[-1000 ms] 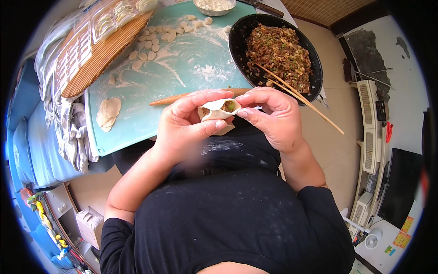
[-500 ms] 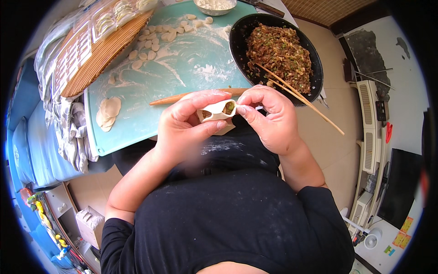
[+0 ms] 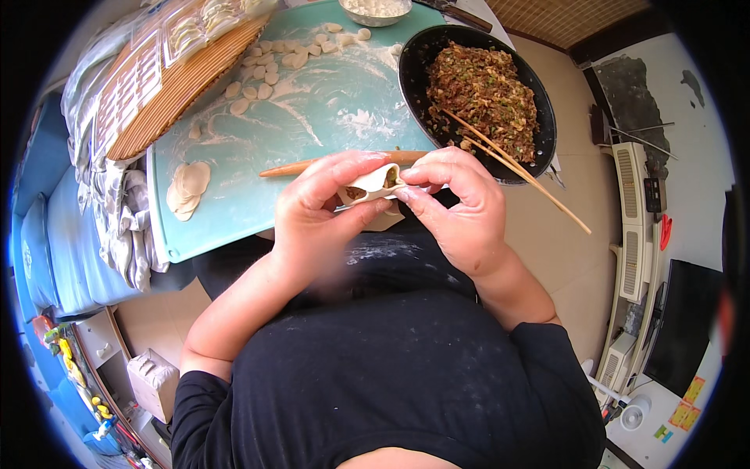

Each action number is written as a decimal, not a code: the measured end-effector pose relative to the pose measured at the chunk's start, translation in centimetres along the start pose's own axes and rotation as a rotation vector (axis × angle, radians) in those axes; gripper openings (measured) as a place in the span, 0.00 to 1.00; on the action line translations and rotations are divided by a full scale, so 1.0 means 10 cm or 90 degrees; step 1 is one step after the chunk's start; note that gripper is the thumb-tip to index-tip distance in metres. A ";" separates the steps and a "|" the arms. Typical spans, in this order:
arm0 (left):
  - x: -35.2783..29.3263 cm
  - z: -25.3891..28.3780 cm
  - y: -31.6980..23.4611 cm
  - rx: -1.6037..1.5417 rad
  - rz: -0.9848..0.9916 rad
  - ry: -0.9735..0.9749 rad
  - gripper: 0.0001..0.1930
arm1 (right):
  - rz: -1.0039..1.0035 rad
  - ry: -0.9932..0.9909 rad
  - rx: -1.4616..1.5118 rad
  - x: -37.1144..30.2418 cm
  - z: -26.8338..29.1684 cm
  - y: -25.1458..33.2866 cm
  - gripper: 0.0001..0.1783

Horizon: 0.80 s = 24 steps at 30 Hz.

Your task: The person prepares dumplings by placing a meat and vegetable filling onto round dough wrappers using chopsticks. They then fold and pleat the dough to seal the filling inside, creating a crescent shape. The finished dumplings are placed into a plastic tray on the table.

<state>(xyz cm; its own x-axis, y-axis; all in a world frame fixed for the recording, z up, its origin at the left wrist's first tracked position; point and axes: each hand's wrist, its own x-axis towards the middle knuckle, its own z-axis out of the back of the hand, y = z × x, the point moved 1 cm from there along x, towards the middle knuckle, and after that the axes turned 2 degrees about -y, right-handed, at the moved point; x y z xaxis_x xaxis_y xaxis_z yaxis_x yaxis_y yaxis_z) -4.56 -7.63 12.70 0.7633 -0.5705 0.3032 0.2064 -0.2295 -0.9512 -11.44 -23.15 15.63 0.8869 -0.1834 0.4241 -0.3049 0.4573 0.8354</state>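
Between my two hands, above the mat's near edge, is a partly closed dumpling (image 3: 373, 183) with brown and green filling showing at its open ends. My left hand (image 3: 319, 205) grips its left side between thumb and fingers. With thumb and forefinger, my right hand (image 3: 459, 203) pinches the dough rim at the right end. Just beyond my hands lies a wooden rolling pin (image 3: 301, 166), partly hidden behind them. A small stack of round dumpling wrappers (image 3: 187, 190) rests on the teal mat (image 3: 226, 207) to the left.
A black pan (image 3: 414, 86) of minced filling (image 3: 484, 98) stands at the right, wooden chopsticks (image 3: 539, 186) across its rim. Flattened dough pieces (image 3: 266, 74) dot the floured mat. At far left, trays of dumplings (image 3: 187, 37) sit on a slatted board (image 3: 168, 117). A flour bowl (image 3: 376, 12) is at the back.
My right thumb and fingers have moved slightly left, pressing the right end of the dumpling's rim, so that its opening looks narrower. The view has shifted slightly.
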 end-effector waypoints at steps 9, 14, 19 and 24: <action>-0.01 0.03 0.00 0.048 -0.006 0.030 0.22 | -0.060 0.040 0.112 0.04 0.06 -0.03 0.07; -0.02 -0.03 -0.05 -0.088 0.112 -0.010 0.24 | -0.199 0.077 0.185 0.05 0.10 -0.07 0.09; 0.01 0.02 -0.03 -0.003 0.078 0.038 0.23 | -0.061 0.090 0.094 0.05 0.10 -0.10 0.08; -0.01 0.03 -0.04 0.028 0.098 0.049 0.21 | 0.117 0.049 -0.078 0.05 0.07 -0.07 0.10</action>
<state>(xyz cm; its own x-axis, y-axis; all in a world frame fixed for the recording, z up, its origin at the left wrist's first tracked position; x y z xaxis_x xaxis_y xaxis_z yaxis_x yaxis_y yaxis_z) -4.53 -7.30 13.07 0.7389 -0.6554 0.1563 0.1195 -0.1009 -0.9877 -11.04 -24.20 15.55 0.8453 -0.0225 0.5339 -0.4237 0.5804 0.6954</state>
